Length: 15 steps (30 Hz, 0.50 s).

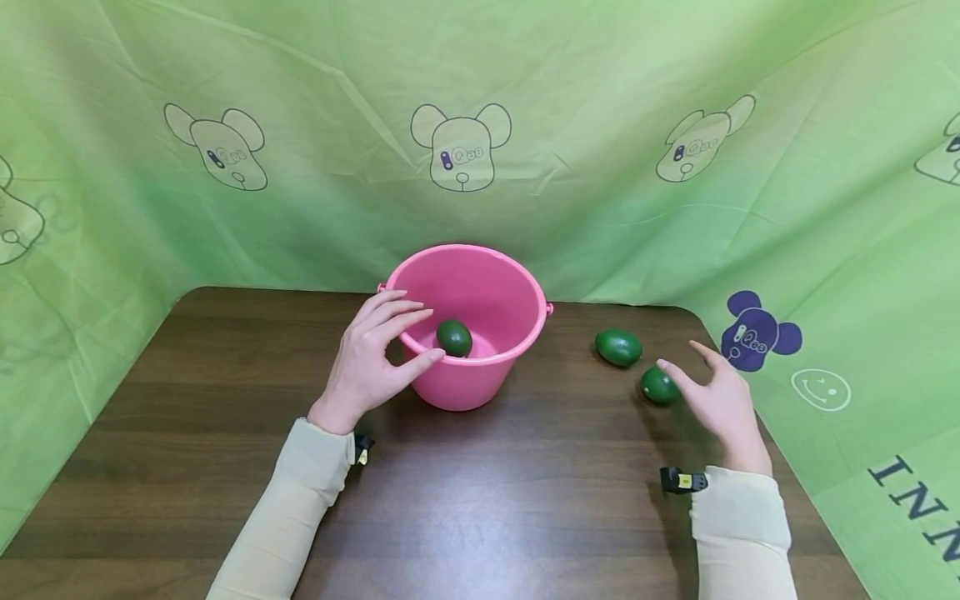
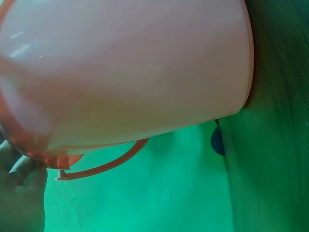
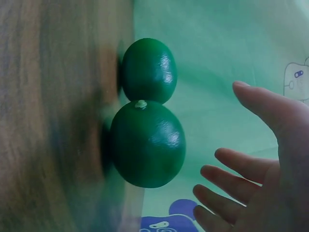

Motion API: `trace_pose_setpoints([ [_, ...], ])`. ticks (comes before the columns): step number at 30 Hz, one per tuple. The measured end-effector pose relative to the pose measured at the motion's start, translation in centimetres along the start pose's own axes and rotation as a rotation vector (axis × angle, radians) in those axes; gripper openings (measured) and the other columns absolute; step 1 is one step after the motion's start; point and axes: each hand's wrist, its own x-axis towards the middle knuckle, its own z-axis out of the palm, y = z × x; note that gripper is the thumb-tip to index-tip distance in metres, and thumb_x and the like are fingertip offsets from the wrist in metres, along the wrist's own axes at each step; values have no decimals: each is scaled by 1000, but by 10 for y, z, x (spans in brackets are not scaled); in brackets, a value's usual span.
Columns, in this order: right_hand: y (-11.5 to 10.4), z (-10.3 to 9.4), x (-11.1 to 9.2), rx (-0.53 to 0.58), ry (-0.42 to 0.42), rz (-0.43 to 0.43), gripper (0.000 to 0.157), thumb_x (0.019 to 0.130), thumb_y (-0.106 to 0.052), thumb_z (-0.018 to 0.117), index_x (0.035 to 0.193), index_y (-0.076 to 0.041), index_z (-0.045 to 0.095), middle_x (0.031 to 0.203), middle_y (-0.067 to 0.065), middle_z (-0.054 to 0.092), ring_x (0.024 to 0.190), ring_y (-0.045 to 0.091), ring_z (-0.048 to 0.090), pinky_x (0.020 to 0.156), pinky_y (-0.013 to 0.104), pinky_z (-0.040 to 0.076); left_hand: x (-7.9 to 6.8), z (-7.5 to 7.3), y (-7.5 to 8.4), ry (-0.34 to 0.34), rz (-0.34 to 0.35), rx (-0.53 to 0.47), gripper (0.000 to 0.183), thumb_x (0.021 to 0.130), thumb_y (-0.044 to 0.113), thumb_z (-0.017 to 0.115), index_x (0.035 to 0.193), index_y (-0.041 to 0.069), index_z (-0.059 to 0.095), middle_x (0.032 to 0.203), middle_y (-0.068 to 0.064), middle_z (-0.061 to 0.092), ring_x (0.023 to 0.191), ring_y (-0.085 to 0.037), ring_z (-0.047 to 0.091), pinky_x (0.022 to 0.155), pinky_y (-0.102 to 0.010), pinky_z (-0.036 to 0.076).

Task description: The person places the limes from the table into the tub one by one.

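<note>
A pink bucket [image 1: 461, 387] stands upright on the table, with one dark green oval fruit [image 1: 454, 338], like an avocado, inside. My left hand [image 1: 367, 354] is at the bucket's left rim, fingers spread and loosely bent, thumb tip at the front rim. In the left wrist view, bucket wall [image 2: 145, 63] fills most of the picture, and fingers [image 2: 21, 171] show beside the rim. Two similar glossy green fruits lie at right, a farther one [image 1: 618, 347] and a nearer one [image 1: 660, 386]. My right hand [image 3: 251, 183] is open beside the nearer fruit [image 3: 148, 145], fingers and thumb apart from it.
The brown wooden table [image 1: 172, 467] ends at a green printed cloth [image 1: 330, 208] behind and at the sides. A thin bucket handle [image 2: 106, 166] hangs from the rim. Each wrist wears a small black camera, such as the right camera [image 1: 681, 481].
</note>
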Motion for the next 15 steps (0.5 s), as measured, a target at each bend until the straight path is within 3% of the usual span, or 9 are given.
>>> trace_pose_setpoints([
  [7,8,5,3,-58,-86,-46,84,100,-52,60,156,4,32,152,38,33,136,60,31,103,73,30,0,0,1,0,-3,2,50,84,43,80,120,9,76,120,-10,70,128,-29,52,112,-44,37],
  [15,15,12,5,-85,-103,-93,78,98,-46,65,150,7,41,145,39,42,127,58,43,98,70,39,0,0,1,0,0,1,50,83,43,81,120,9,76,120,-10,70,126,-34,53,112,-45,37],
])
